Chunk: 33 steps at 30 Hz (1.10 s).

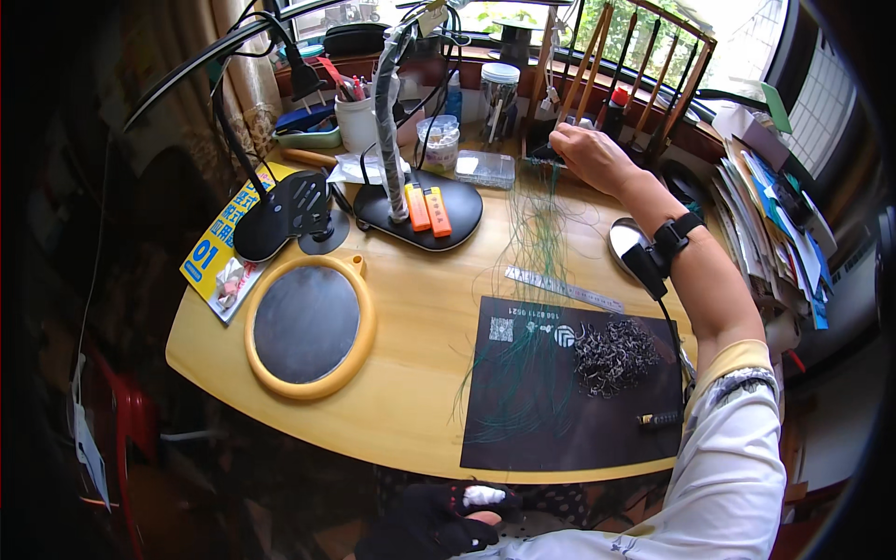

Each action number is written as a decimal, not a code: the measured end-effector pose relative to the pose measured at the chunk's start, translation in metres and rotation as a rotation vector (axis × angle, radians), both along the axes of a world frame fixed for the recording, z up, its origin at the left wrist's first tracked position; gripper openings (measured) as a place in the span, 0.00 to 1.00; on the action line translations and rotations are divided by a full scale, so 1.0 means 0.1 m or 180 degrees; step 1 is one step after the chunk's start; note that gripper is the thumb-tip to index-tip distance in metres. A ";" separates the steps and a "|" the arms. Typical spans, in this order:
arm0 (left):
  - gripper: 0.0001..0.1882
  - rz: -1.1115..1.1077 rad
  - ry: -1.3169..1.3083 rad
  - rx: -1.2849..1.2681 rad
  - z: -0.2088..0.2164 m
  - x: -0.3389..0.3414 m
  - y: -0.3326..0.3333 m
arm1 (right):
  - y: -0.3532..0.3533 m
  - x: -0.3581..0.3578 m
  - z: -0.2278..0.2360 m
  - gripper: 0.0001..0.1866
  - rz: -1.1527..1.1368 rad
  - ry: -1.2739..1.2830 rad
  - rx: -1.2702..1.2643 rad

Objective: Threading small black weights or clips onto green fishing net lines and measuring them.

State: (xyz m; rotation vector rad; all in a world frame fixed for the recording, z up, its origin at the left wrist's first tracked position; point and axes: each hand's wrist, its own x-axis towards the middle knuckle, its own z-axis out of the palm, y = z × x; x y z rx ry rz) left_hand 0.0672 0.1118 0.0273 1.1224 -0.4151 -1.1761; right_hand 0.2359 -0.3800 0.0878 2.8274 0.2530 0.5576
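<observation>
My right hand [595, 157] reaches to the back of the desk, fingers pinched together above a bundle of thin green threads [541, 219]; what sits between the fingertips is too small to make out. The threads trail forward over a metal ruler [560, 287] onto a dark mat [579, 429]. On that mat lies a heap of small black-and-silver curled pieces [616, 357], beside a short black-and-yellow tool [659, 420]. Low in front of the desk, my left hand [439, 518] wears a dark glove, one finger wrapped in white. Its visible finger and thumb lie slightly apart, with nothing seen in them.
A yellow-rimmed round disc [308, 325] lies left of the mat. Behind it stands a lamp base [448, 224] carrying two orange lighters [427, 210]. Jars and a wooden rack [653, 84] line the window side. Stacked papers [770, 215] crowd the right edge.
</observation>
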 end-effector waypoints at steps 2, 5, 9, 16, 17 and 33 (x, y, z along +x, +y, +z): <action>0.13 -0.0190 -0.0298 0.0036 -0.04 0.04 -0.04 | -0.06 0.06 -0.06 0.06 -0.0101 0.0073 0.0049; 0.13 -0.0217 -0.0498 0.0090 -0.09 0.07 -0.11 | -0.11 0.10 -0.12 0.05 -0.0095 0.0076 0.0042; 0.14 -0.0440 -0.1161 0.0101 -0.08 0.11 -0.17 | -0.11 0.12 -0.15 0.05 -0.0099 0.0095 0.0127; 0.15 -0.0696 -0.1594 0.0213 -0.10 0.04 -0.23 | -0.09 0.08 -0.16 0.07 -0.0066 0.0090 0.0318; 0.15 -0.0656 -0.1690 0.0180 -0.13 0.01 -0.23 | -0.09 0.05 -0.14 0.07 -0.0042 0.0075 0.0343; 0.13 -0.0406 -0.1096 0.0294 -0.51 -0.53 -0.08 | 1.21 -2.71 0.48 0.11 0.0041 -0.0298 0.0729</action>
